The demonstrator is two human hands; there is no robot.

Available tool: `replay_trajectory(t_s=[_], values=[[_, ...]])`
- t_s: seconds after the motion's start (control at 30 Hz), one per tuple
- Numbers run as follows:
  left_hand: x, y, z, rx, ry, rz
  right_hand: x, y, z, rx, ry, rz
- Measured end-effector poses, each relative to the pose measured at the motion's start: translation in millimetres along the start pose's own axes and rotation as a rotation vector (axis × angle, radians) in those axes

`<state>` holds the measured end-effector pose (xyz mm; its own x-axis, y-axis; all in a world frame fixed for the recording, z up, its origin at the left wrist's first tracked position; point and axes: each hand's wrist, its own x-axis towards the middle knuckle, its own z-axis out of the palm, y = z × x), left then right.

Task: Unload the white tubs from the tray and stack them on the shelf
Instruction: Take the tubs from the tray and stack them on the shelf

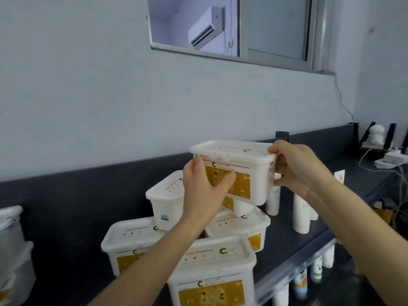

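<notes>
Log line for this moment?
stacking | tub held over stack | left hand on front | right hand on end | unreleased

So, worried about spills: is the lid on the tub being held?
Shut: the lid sits flat along the rim of the held tub.

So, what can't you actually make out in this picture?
Head view only.
- Print on the held tub and the lids below: too small and blurred.
- Whether the held tub touches the stack: the left hand covers that spot.
- The tray: nowhere in this view.
- Tubs at the left edge: blurred, cut off by the frame.
- Bottles under the shelf: partly hidden by its edge.
</notes>
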<state>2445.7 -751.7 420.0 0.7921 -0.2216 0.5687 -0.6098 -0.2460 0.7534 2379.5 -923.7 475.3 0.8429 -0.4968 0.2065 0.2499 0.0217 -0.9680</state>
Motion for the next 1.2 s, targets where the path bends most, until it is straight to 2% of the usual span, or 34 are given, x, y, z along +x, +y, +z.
replay_trajectory(t_s=[0.17, 0.3, 0.43, 0.57, 0.73, 0.9, 1.0, 1.07, 1.13, 1.2], values=[[56.1, -7.0, 13.8, 0.052, -0.035, -0.028, 46.4, -5.6, 10.7, 0.039, 0.032, 0.033], [88.8, -29.7, 26.7, 0.087, -0.138, -0.101, 80.0, 16.0, 12.2, 0.022, 0.064, 0.044], [104.9, -43.8, 24.0, 0.206, -0.222, -0.089, 104.5, 33.1, 10.7, 0.044, 0.039, 0.024], [101.9, -39.3, 3.2, 0.341, -0.208, -0.039, 117.1, 37.7, 15.3, 0.039, 0.004, -0.001], [87.4, -37.9, -20.9, 0.521, -0.130, -0.025, 125.7, 39.8, 17.8, 0.013, 0.055, 0.005], [84.7, -35.9, -31.4, 0.578, -0.127, -0.018, 118.4, 44.5, 17.1, -0.098, 0.082, -0.038], [81.2, -32.5, -28.1, 0.565, -0.170, -0.006, 105.6, 46.2, 12.2, -0.181, -0.046, -0.155], [79.1, -34.0, -25.1, 0.576, -0.188, -0.004, 97.8, 45.9, 11.0, -0.336, -0.137, -0.253], [76.3, -35.7, -23.6, 0.592, -0.193, -0.007, 94.5, 47.4, 11.8, -0.471, -0.095, -0.301], [73.9, -38.2, -25.1, 0.599, -0.191, -0.014, 90.1, 51.7, 16.3, -0.508, 0.003, -0.341]])
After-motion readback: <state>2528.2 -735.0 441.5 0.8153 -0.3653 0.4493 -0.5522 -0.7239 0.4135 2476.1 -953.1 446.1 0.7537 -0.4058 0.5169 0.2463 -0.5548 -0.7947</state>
